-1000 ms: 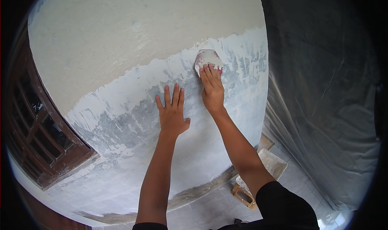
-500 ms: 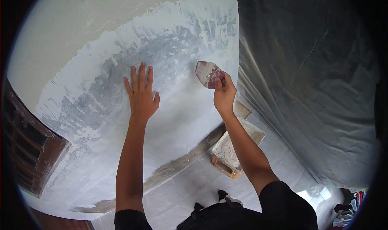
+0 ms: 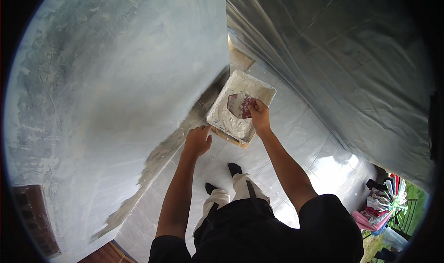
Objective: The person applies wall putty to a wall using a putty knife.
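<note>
My right hand [image 3: 259, 113] pinches the edge of a flat, dark-red putty scraper [image 3: 237, 105], smeared with white compound. It holds the scraper over the inside of a white rectangular tub [image 3: 267, 88], which contains thick white putty [image 3: 230, 120]. My left hand [image 3: 198, 140] hovers by the tub's near left corner, thumb apart from the loosely bent fingers. Nothing shows in it, and whether its fingertips touch the rim I cannot tell. Beneath the tub, part of a yellowish stool [image 3: 231, 138] sticks out.
The wall [image 3: 138, 78] on the left is coated white with grey patches, its base rough and bare. Plastic sheeting [image 3: 351, 78] hangs on the right. My feet stand on the tiled floor [image 3: 296, 147]. A brown wooden frame [image 3: 39, 216] is at lower left, hanging clothes [image 3: 379, 203] at lower right.
My right hand has brought the scraper from the wall to the tub. My left hand has left the wall and dropped beside the tub. The view has swung down and right.
</note>
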`<state>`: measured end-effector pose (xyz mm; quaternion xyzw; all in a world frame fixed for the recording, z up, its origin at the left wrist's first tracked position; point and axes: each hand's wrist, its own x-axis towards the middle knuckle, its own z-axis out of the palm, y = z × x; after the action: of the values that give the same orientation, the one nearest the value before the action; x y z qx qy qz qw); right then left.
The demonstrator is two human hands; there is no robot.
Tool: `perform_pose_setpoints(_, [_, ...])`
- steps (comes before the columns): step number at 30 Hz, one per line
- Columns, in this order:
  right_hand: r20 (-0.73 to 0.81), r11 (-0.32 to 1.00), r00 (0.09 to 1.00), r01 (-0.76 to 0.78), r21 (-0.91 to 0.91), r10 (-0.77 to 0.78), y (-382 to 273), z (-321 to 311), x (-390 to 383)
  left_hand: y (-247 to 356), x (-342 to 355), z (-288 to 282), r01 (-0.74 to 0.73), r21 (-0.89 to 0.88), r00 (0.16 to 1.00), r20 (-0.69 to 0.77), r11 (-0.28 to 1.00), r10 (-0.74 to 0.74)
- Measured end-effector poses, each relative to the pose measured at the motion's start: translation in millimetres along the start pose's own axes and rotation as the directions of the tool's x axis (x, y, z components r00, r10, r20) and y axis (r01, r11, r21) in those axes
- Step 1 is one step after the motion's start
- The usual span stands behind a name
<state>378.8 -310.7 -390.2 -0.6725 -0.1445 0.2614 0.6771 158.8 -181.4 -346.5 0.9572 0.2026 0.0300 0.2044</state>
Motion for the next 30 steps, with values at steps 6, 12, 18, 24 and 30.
perform_pose_setpoints(6, [-0.181,0.957,0.951,-0.273,-0.101,0.252,88,-60,-19,10,-27,76,0.021,-0.006,0.983,0.181,1.000,-0.020])
perform_pose_setpoints(12, [-0.315,0.903,0.885,-0.403,-0.148,0.344,162,-95,-39,34,-38,112,0.017,0.035,0.915,0.402,0.999,-0.029])
perform_pose_setpoints(18, [-0.273,0.832,0.786,-0.512,0.214,0.555,187,-98,-47,42,-33,133,-0.054,0.043,0.943,0.331,0.998,0.036])
perform_pose_setpoints(24, [-0.190,0.783,0.771,-0.542,0.307,0.608,200,-100,-47,45,-35,150,-0.047,0.008,0.941,0.336,0.999,0.042])
perform_pose_setpoints(30, [-0.230,0.824,0.792,-0.531,0.198,0.566,200,-130,-61,40,-47,156,-0.019,-0.041,0.931,0.363,0.999,0.032])
